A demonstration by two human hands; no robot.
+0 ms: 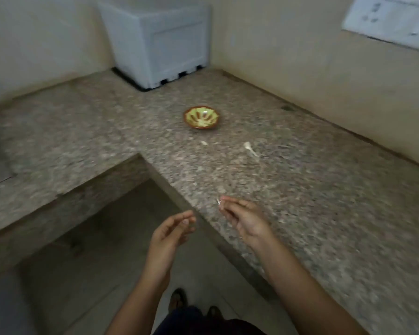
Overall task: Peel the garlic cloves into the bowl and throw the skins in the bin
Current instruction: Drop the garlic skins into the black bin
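A small green bowl point(202, 117) with a brown rim stands on the granite counter point(300, 201), with pale bits inside it. One garlic clove point(204, 142) lies just in front of the bowl, and a garlic stem with skin point(250, 149) lies to its right. My right hand point(244, 220) hovers over the counter's front edge and pinches a small white scrap of garlic skin point(219, 201) at its fingertips. My left hand point(172, 234) hangs in front of the counter, fingers loosely curled, holding nothing that I can see. The picture is blurred.
A white appliance point(160, 42) stands in the back corner of the L-shaped counter. A white panel point(390, 18) hangs on the right wall. The floor point(94, 274) and my feet show below the counter's inner corner. No bin is in view.
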